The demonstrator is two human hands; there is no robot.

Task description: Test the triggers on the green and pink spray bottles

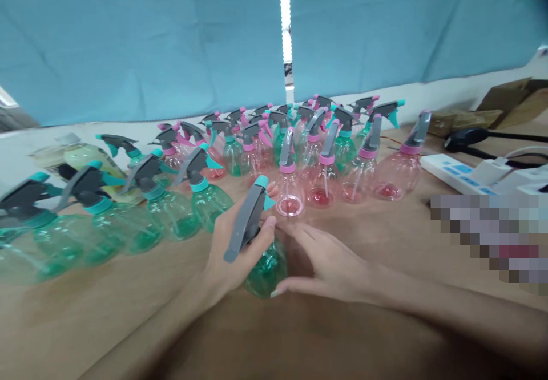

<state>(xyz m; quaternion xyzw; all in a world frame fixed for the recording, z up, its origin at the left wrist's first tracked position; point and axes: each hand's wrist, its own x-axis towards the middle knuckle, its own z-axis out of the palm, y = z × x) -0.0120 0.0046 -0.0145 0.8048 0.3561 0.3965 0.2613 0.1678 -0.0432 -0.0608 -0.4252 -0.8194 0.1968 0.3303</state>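
Note:
A green spray bottle (269, 269) with a grey and teal trigger head stands tilted in front of me. My left hand (233, 243) is closed round its neck, just under the head. Beside the bottle's right side is my right hand (329, 260), fingers stretched and thumb apart. Its thumb tip lies by the bottle's lower edge; whether it touches I cannot tell. Behind my hands stands a clear pink spray bottle (290, 189) with a pink collar. To the left, a row of green spray bottles (173, 214) runs along the table, with a little green showing in their bases.
Several more pink and green spray bottles (325, 183) stand crowded at the back. A white power strip (454, 172) with plugs, a black object with a cable (466, 140) and a cardboard box (509, 100) are on the right. A yellowish bottle (92, 157) stands far left.

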